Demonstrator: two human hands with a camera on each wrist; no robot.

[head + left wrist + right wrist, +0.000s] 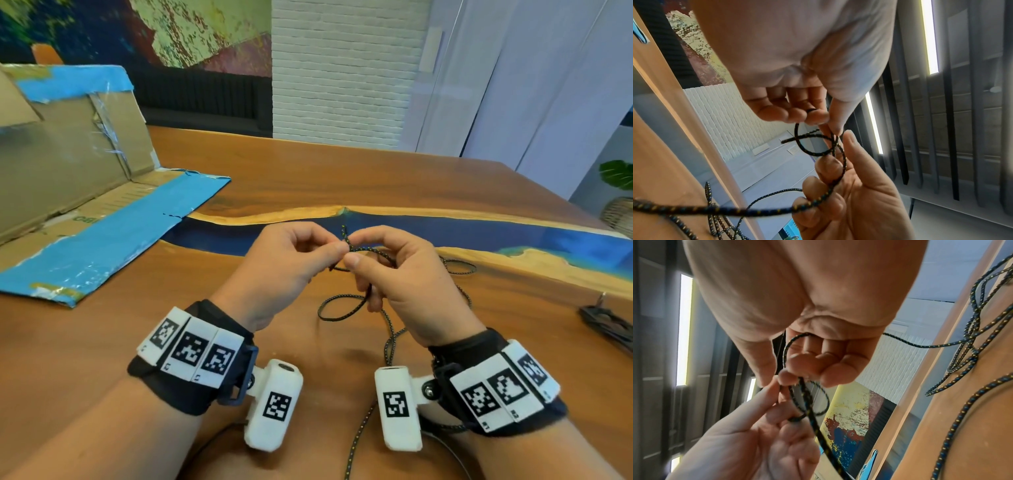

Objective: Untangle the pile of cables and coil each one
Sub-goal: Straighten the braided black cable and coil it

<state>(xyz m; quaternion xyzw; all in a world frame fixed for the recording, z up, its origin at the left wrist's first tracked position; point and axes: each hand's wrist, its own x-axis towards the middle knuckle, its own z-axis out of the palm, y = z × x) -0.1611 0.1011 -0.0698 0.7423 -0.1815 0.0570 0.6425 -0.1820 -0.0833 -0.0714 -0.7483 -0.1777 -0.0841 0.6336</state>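
A thin black braided cable (337,301) with yellow and blue flecks lies in loose loops on the wooden table (342,178) and rises into both hands. My left hand (337,251) pinches it between thumb and forefinger at a small crossed loop (809,151). My right hand (354,248) pinches the same loop from the other side, and the cable also runs under its curled lower fingers (830,164). A short free end (343,230) sticks up between the two hands. In the right wrist view the loop (824,402) hangs just below the right fingertips (785,378).
More of the cable (459,267) lies slack to the right of the hands, and a strand (359,428) runs toward me between my wrists. A dark bundle (603,322) sits at the right edge. An opened cardboard box (102,219) with blue tape covers the left.
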